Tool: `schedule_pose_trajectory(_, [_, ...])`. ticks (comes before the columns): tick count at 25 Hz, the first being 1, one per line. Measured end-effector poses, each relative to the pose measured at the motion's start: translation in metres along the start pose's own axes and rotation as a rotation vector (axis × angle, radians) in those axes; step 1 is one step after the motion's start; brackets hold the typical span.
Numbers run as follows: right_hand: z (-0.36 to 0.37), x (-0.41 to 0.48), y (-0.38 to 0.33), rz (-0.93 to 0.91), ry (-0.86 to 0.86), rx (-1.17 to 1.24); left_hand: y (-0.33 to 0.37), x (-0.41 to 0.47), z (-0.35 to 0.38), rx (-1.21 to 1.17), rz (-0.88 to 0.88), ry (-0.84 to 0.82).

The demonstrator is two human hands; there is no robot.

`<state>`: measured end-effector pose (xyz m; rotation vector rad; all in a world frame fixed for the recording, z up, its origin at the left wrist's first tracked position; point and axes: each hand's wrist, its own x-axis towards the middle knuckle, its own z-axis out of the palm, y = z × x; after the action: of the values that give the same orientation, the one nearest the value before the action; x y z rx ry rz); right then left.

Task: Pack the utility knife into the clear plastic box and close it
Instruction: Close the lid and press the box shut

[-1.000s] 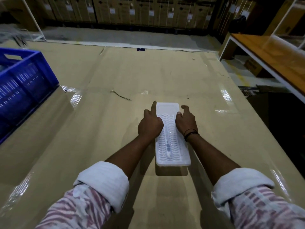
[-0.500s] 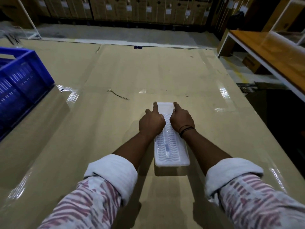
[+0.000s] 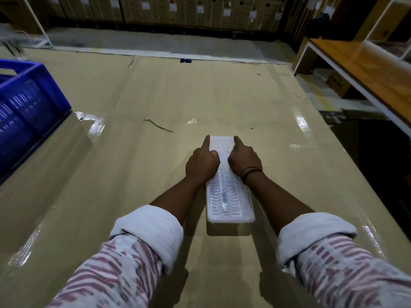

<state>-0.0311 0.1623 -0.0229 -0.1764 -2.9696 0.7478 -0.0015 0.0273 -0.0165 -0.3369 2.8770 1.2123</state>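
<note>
The clear plastic box [image 3: 230, 203] lies lengthwise on the cardboard-covered table [image 3: 155, 103], its ribbed lid down flat. Through the lid a pale utility knife [image 3: 223, 196] shows faintly along the middle. My left hand [image 3: 202, 162] rests on the box's far left part, fingers curled and index finger stretched to the far left corner. My right hand [image 3: 244, 160] mirrors it on the far right part, index finger on the far right corner. Both hands press on the lid rather than wrap around the box.
A blue plastic crate [image 3: 24, 107] stands at the table's left edge. A thin twig-like scrap [image 3: 158, 124] lies beyond the box. To the right, past the table's edge, stands a wooden bench with a white frame [image 3: 360, 70]. Stacked cartons [image 3: 178, 10] line the back.
My right hand has slid in from the box's right side onto the lid, its index finger reaching the far corner. My left hand has stayed on the far left part.
</note>
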Motion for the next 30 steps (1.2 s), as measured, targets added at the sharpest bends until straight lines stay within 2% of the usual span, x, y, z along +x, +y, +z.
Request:
schedule_pose_trajectory(4, [0.006,-0.006,-0.002,0.022,0.014,0.015,-0.007,0.002,-0.006,-0.106,-0.024,-0.030])
schedule_pose_trajectory(9, [0.002,-0.015,-0.005,0.069,0.100,0.102,-0.012,-0.005,-0.003,-0.199,-0.026,0.061])
schedule_pose_trajectory(13, [-0.005,-0.025,-0.007,0.071,0.212,0.114,-0.008,-0.009,-0.006,-0.022,0.010,0.129])
schedule_pose_trajectory(18, [-0.010,-0.045,-0.011,-0.026,0.098,0.019,-0.004,-0.023,-0.012,0.178,0.104,0.053])
schedule_pose_trajectory(22, [-0.004,-0.077,0.001,-0.005,-0.041,0.065,-0.012,-0.066,0.002,0.232,0.149,0.012])
schedule_pose_trajectory(24, [-0.004,-0.086,0.002,0.014,-0.001,0.120,-0.017,-0.081,0.006,0.219,0.158,0.019])
schedule_pose_trajectory(27, [-0.004,-0.089,-0.003,-0.015,0.099,0.078,-0.019,-0.084,0.004,0.173,0.150,0.038])
schedule_pose_trajectory(30, [-0.002,-0.090,-0.004,-0.021,0.103,0.053,-0.018,-0.085,0.003,0.144,0.136,0.051])
